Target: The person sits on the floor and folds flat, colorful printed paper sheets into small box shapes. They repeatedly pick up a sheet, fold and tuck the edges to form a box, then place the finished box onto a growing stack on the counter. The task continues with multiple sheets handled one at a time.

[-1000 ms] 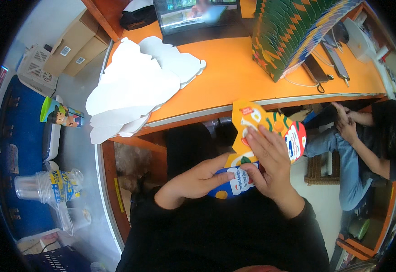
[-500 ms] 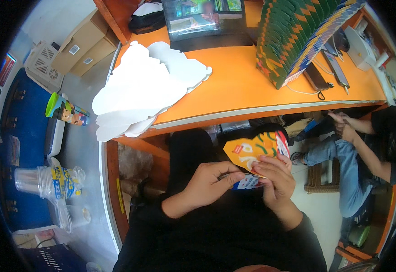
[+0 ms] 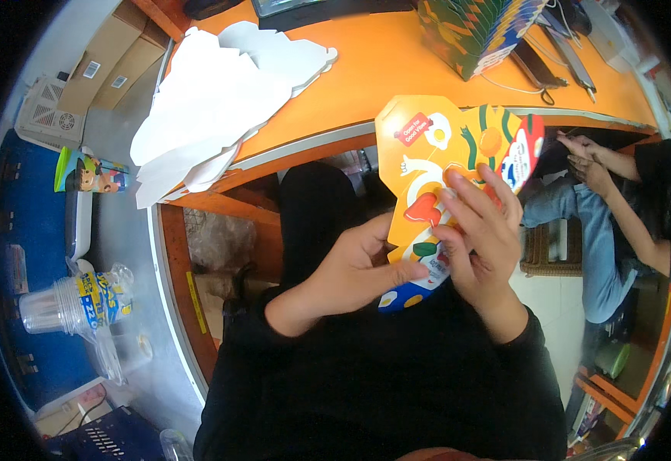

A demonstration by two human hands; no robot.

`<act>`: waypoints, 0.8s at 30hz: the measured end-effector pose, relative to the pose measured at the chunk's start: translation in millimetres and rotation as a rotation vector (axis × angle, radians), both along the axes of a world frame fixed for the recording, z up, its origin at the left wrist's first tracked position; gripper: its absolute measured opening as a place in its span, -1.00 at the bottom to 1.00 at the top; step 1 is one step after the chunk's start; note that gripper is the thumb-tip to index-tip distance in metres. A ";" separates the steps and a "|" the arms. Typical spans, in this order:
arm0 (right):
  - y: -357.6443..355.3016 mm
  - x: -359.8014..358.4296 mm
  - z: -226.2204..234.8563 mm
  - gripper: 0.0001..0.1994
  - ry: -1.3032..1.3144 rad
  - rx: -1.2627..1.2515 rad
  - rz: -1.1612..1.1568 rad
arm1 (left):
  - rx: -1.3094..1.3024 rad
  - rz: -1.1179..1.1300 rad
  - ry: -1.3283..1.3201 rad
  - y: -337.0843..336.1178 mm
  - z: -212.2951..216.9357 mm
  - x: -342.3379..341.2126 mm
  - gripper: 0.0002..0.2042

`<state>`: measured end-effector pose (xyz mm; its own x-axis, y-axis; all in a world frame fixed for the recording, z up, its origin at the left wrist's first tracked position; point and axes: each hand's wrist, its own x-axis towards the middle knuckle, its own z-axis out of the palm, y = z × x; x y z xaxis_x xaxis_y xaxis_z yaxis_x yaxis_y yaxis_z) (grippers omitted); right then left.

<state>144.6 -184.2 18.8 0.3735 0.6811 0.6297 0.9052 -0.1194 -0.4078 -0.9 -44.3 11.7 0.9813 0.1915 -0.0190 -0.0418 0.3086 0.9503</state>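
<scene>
Above my lap I hold a folded cardboard piece point(image 3: 447, 157), yellow with printed fried eggs, a heart and leaves, and with a blue lower part. My left hand point(image 3: 354, 265) grips its lower left edge, the thumb lying across the front. On the right side my right hand point(image 3: 481, 242) has its fingers across the printed face and its thumb near the crease. The card tilts upward, with its upper part in front of the desk edge. Its back is hidden, along with the left fingers behind it.
Blank white card cutouts point(image 3: 205, 111) lie on the orange desk point(image 3: 366, 69). Upright printed cardboard pieces point(image 3: 466, 34) and a phone point(image 3: 536, 67) are at the back right. Stacked plastic cups point(image 3: 66, 303) stand left. Another person's hands point(image 3: 593, 165) rest at the right.
The cardboard has been raised and opened out, showing more of its yellow face. My right hand has moved up slightly with it. The view has tilted down, so the desk sits higher.
</scene>
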 end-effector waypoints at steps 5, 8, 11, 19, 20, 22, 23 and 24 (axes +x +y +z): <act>-2.4 -5.6 3.1 -0.58 -0.023 -0.091 -0.007 | -0.209 0.094 0.089 0.9 -10.2 6.2 -0.63; -3.7 -7.1 4.2 -0.56 -0.003 -0.129 -0.004 | -0.389 0.143 0.111 1.4 -8.5 9.2 -0.70; -1.4 -6.7 3.5 -0.54 0.017 -0.160 -0.004 | -0.332 0.144 0.078 -2.0 -11.8 11.1 -0.71; -4.0 -7.4 3.0 -0.54 -0.004 -0.121 0.047 | -0.058 0.207 -0.045 -7.3 -20.7 3.8 -0.78; -2.7 -7.8 0.7 -0.55 -0.008 -0.110 0.058 | -0.049 0.213 -0.053 -7.1 -22.3 4.7 -0.79; -3.3 -6.9 -0.3 -0.56 -0.050 -0.121 0.063 | 0.027 0.238 -0.072 -11.6 -18.6 7.2 -0.82; -4.2 -7.4 -2.0 -0.57 -0.066 -0.126 0.067 | 0.065 0.254 -0.077 -12.7 -16.0 7.9 -0.83; -3.7 -8.3 -3.9 -0.59 -0.056 -0.117 0.071 | 0.329 0.307 -0.131 -8.7 -10.8 9.9 -0.83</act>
<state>136.2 -188.0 14.8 0.2879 0.7745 0.5632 0.9342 -0.0977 -0.3433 9.1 -52.9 0.8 0.8685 0.4483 0.2113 -0.2100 -0.0532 0.9763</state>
